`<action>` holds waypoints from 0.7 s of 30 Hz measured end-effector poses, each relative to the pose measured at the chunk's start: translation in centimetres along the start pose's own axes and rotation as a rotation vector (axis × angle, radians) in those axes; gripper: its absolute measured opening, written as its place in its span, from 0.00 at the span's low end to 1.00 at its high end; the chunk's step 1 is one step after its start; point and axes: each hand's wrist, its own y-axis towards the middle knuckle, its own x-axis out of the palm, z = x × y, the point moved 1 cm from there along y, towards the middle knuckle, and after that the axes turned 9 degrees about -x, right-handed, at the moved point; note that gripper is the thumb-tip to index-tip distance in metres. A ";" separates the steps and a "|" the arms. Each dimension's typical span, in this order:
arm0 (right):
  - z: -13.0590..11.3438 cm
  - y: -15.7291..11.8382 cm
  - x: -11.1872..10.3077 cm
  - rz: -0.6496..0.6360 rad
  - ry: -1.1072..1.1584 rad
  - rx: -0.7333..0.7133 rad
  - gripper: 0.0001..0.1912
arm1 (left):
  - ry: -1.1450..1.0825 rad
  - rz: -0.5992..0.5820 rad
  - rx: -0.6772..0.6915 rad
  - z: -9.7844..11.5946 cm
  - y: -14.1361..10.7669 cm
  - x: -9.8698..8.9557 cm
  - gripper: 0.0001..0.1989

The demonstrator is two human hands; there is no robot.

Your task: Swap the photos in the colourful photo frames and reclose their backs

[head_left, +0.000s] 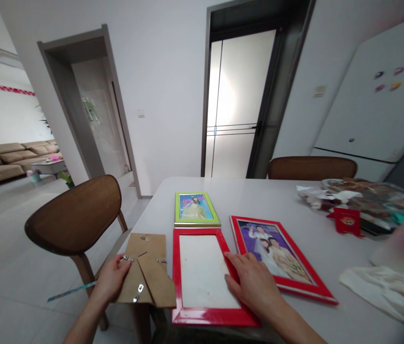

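My left hand (111, 279) grips the left edge of a brown cardboard picture-frame back (152, 274), which has metal swivel clips and a fold-out stand. To its right lies a red picture frame (207, 315) holding a white blank sheet (202, 270). My right hand (254, 286) rests on that frame's right side, its fingers spread slightly. Just beyond my right hand lies a red-framed wedding photo (277, 253), tilted on the table. A small green-framed picture (196, 209) sits farther back, above the blank red frame.
All this lies on a white table (259, 200). A clear bag of assorted items (366, 203) and a red envelope (347, 220) lie at the right, with a white cloth (384, 294) nearer. A wooden chair (75, 215) stands left of the table, and another (311, 168) stands beyond it.
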 end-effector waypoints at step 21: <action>-1.4 0.2 -2.6 0.067 1.627 0.535 0.38 | 0.281 -0.213 0.910 5.8 -11.0 14.7 0.43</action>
